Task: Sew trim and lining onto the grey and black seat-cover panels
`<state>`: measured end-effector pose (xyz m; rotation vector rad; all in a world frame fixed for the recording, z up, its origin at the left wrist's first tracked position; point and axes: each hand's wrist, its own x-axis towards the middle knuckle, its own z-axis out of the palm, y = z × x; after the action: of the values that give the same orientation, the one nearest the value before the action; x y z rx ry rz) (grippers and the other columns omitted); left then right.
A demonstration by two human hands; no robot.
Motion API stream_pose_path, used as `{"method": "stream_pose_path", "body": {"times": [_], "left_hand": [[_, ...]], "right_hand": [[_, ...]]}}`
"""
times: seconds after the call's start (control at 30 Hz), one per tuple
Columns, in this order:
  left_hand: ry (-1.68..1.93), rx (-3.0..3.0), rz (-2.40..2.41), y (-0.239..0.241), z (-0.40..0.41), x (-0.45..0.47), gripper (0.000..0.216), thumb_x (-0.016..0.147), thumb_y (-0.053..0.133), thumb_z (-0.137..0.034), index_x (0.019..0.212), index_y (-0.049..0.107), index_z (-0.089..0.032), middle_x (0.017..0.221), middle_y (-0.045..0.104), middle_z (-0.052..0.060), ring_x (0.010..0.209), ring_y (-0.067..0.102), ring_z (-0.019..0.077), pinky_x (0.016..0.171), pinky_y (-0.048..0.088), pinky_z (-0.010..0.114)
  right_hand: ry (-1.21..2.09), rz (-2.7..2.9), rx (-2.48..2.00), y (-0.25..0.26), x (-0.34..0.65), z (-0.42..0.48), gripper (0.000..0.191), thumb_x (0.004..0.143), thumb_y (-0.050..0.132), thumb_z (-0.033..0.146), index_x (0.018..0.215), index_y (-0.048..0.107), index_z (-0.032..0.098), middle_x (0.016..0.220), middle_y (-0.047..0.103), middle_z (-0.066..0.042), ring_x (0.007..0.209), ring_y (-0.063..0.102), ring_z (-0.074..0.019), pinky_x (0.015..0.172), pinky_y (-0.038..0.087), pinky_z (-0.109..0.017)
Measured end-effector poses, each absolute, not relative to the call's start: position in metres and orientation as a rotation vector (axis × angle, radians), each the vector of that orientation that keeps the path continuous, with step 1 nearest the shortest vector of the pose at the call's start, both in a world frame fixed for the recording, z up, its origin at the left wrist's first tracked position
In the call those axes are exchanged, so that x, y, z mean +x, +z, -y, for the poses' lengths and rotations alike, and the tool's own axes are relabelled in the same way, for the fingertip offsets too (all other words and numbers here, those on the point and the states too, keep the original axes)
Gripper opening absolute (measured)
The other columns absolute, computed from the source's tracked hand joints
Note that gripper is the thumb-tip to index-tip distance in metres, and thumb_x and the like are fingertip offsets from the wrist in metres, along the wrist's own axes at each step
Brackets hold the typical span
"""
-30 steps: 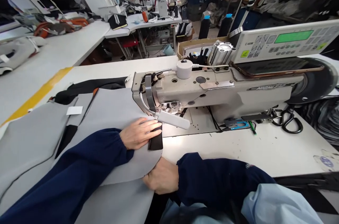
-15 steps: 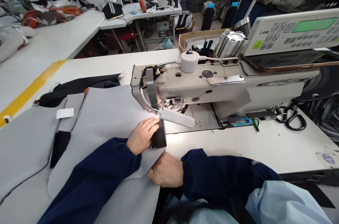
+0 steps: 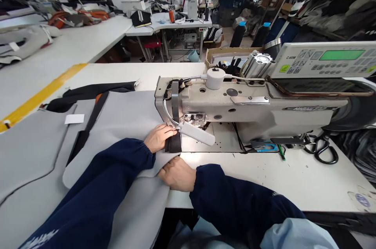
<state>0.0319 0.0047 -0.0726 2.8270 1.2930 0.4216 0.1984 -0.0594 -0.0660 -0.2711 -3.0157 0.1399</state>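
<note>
My left hand (image 3: 160,138) lies flat on grey fabric (image 3: 132,109), its fingertips beside a black strip (image 3: 173,144) close to the needle area of the sewing machine (image 3: 217,102). The needle itself is hidden behind a light-grey lamp bar (image 3: 197,133). Nearer to me, my right hand (image 3: 178,174) is closed on the front edge of the grey fabric, just below the strip's end. Its fingertips are partly hidden under the cloth. More of the grey panels spread over the table at left, with a white label (image 3: 74,119) on them.
A control panel (image 3: 326,60) and a phone (image 3: 320,87) sit above the machine arm. Black scissors (image 3: 326,151), a blue tool (image 3: 266,146) and a green pen (image 3: 282,152) lie at right. Dark fabric (image 3: 88,94) lies behind the grey panels. An open carton (image 3: 226,57) stands behind the machine.
The grey fabric and black strip have moved further under the machine head, so less of the strip shows in front. My right hand has moved forward with the cloth. The camera view has shifted.
</note>
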Motion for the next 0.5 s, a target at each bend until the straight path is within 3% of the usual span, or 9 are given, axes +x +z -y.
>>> {"method": "stream_pose_path", "body": {"times": [0.17, 0.3, 0.37, 0.43, 0.5], "left_hand": [[0.285, 2.774, -1.362, -0.07, -0.026, 0.03, 0.03, 0.086, 0.04, -0.016, 0.095, 0.068, -0.016, 0.095, 0.067, 0.01, 0.095, 0.057, 0.0214, 0.087, 0.044, 0.034], [0.148, 2.72, -1.294, -0.043, -0.012, 0.036, 0.036, 0.079, 0.04, -0.011, 0.101, 0.067, -0.018, 0.099, 0.067, 0.008, 0.097, 0.055, 0.0216, 0.095, 0.038, 0.038], [0.098, 2.698, -1.21, -0.024, 0.009, 0.043, 0.033, 0.08, 0.045, -0.021, 0.107, 0.064, -0.022, 0.104, 0.066, 0.005, 0.101, 0.053, 0.0225, 0.101, 0.031, 0.043], [0.065, 2.656, -1.188, -0.007, 0.029, 0.051, 0.036, 0.081, 0.05, -0.037, 0.112, 0.061, -0.023, 0.111, 0.064, 0.004, 0.103, 0.051, 0.0234, 0.104, 0.025, 0.047], [0.012, 2.589, -1.25, 0.007, 0.042, 0.057, 0.04, 0.082, 0.049, -0.042, 0.115, 0.059, -0.021, 0.115, 0.062, 0.004, 0.104, 0.051, 0.0228, 0.102, 0.028, 0.044]], "right_hand": [[0.265, 3.031, -0.328, -0.064, 0.204, 0.041, 0.023, 0.072, 0.054, 0.014, 0.095, 0.057, 0.01, 0.087, 0.064, -0.011, 0.087, 0.059, -0.0245, 0.075, 0.044, -0.036], [0.412, 2.957, -0.174, -0.045, 0.22, 0.033, 0.056, 0.064, 0.068, 0.033, 0.11, 0.053, 0.004, 0.117, 0.056, -0.021, 0.112, 0.049, -0.0312, 0.089, 0.043, -0.04], [0.438, 2.93, -0.103, -0.041, 0.219, 0.034, 0.071, 0.063, 0.071, 0.045, 0.116, 0.052, 0.002, 0.124, 0.051, -0.024, 0.117, 0.044, -0.0333, 0.094, 0.04, -0.043], [0.445, 2.91, -0.167, -0.044, 0.207, 0.038, 0.069, 0.069, 0.068, 0.05, 0.118, 0.053, 0.003, 0.126, 0.051, -0.023, 0.118, 0.045, -0.033, 0.095, 0.041, -0.043], [0.468, 2.842, -0.323, -0.05, 0.187, 0.043, 0.059, 0.076, 0.065, 0.048, 0.117, 0.056, 0.008, 0.124, 0.055, -0.018, 0.114, 0.049, -0.0302, 0.092, 0.044, -0.041]]}}
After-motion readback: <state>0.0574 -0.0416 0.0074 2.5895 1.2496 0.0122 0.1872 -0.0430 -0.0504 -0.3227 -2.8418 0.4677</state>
